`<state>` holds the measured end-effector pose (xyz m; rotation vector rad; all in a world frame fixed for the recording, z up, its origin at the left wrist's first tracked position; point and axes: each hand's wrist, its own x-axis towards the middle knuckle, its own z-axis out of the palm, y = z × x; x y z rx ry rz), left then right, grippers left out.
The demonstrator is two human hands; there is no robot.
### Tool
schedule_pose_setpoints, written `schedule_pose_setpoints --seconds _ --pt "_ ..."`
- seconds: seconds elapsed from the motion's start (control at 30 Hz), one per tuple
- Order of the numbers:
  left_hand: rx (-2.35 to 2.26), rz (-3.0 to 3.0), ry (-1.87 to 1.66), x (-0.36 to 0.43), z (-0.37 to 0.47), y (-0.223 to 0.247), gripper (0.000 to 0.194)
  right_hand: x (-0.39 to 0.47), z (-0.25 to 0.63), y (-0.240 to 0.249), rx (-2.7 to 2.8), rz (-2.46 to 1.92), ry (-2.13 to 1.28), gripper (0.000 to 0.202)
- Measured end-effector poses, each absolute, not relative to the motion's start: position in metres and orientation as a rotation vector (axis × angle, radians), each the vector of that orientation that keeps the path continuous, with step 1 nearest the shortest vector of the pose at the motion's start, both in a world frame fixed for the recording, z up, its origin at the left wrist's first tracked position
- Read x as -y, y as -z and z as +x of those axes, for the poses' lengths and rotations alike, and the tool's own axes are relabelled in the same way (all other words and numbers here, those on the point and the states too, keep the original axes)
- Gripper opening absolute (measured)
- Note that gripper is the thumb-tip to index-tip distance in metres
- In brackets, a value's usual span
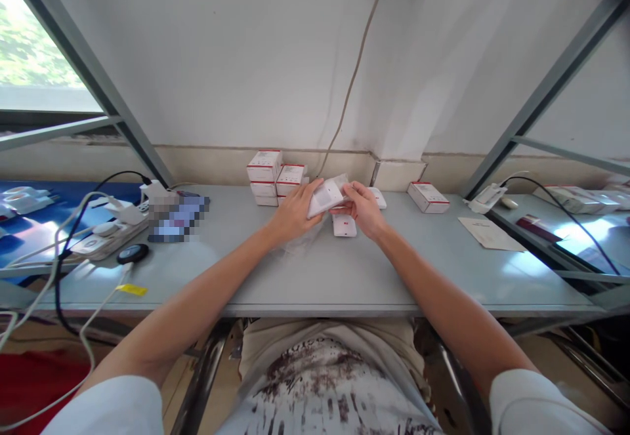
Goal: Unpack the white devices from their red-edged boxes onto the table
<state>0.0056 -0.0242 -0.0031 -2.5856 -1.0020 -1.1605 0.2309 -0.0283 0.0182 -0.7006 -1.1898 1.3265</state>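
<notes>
My left hand point(295, 212) is wrapped round a flat white device point(325, 199), holding it tilted above the desk. At the device's right end my right hand point(363, 208) pinches what looks like clear plastic wrapping. Below the hands, a smaller white piece with a red mark point(344, 226) lies on the desk. Another white item point(378, 198) sits just behind my right hand, partly hidden by it. White boxes with red edges point(264, 167) stand stacked behind my left hand.
A single white box point(428, 197) and a paper sheet point(491, 233) lie to the right. On the left are a phone point(180, 218), a power strip point(111, 235) with plugs and cables, and a round black object point(132, 253). Metal frame posts flank the grey desk point(319, 284).
</notes>
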Motion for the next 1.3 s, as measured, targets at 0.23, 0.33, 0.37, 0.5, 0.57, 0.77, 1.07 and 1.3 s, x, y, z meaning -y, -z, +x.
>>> schedule_pose_setpoints --seconds 0.23,0.33,0.37,0.5,0.57,0.77,1.07,1.3 --pt "1.099 -2.647 1.282 0.027 0.006 0.002 0.065 0.031 0.236 -0.021 1.257 -0.676 -1.400 0.048" --pt "1.163 -2.651 1.292 0.028 0.004 0.001 0.071 0.029 0.236 -0.019 1.246 -0.717 -1.408 0.046" --pt "1.182 -2.641 1.290 0.029 0.004 0.001 0.072 0.028 0.236 -0.017 1.243 -0.742 -1.397 0.046" --pt "1.153 -2.597 1.276 0.030 0.003 0.000 0.070 0.019 0.239 -0.010 1.296 -0.850 -1.242 0.041" --pt "1.127 -2.564 1.273 0.030 0.002 0.000 0.069 0.016 0.240 -0.009 1.322 -0.892 -1.062 0.034" --pt "1.129 -2.488 1.235 0.027 -0.001 -0.002 0.072 0.017 0.241 -0.015 1.321 -0.891 -0.892 0.026" --pt "1.017 -2.482 1.211 0.020 -0.006 -0.001 0.070 0.029 0.242 -0.025 1.406 -0.782 -1.101 0.036" --pt "1.010 -2.479 1.174 0.019 -0.008 0.000 0.069 0.035 0.241 -0.030 1.414 -0.769 -1.114 0.026"
